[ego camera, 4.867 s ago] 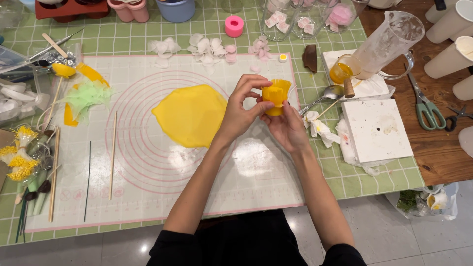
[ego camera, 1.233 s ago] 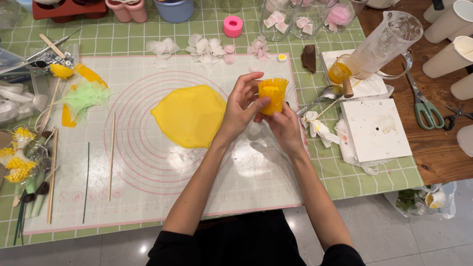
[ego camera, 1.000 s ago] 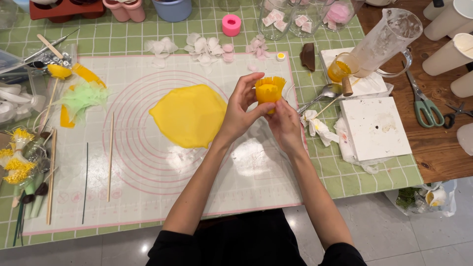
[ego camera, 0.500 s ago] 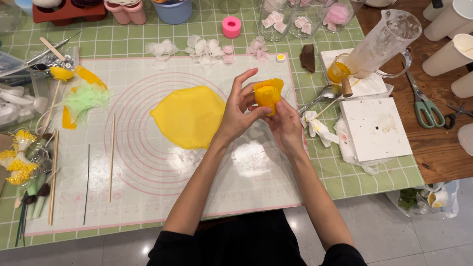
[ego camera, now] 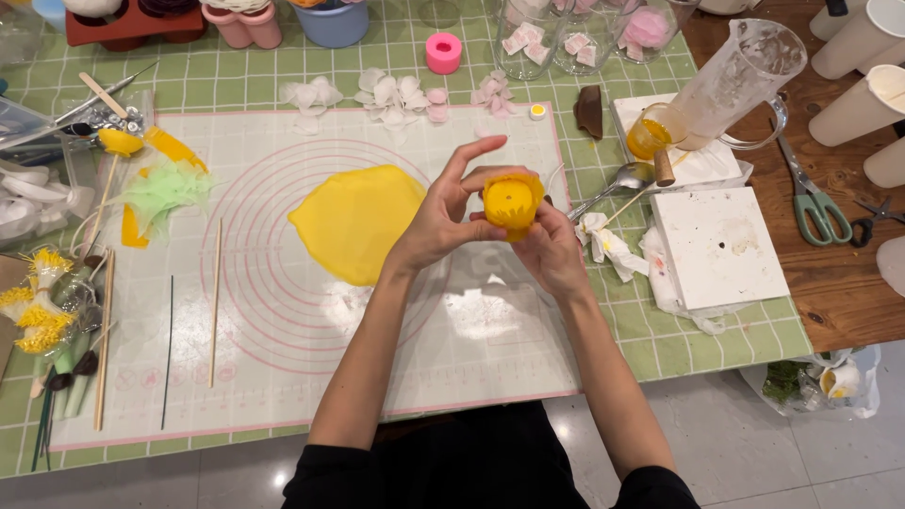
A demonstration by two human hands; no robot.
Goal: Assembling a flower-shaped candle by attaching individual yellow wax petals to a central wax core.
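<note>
Mat (ego camera: 311,377) (white, ringed) covers green checked table (ego camera: 735,344).

Two bare forearms reach forward from dark sleeves and meet at the centre. The left hand (ego camera: 441,219) is raised, index finger extended upward, thumb and remaining fingers curled inward. The right hand (ego camera: 550,247) cups beneath, fingers curled upward, touching the left.

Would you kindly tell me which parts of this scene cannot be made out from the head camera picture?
- Underside of the yellow flower-shaped piece: hidden by the left hand and right hand cupping it.
- Right hand's fingers: mostly behind the piece.
- Pots along the top edge, such as the blue pot: cut off by the frame.
- Contents of the clear jars: too small to identify.
- White cups at right: partly cropped.
</note>
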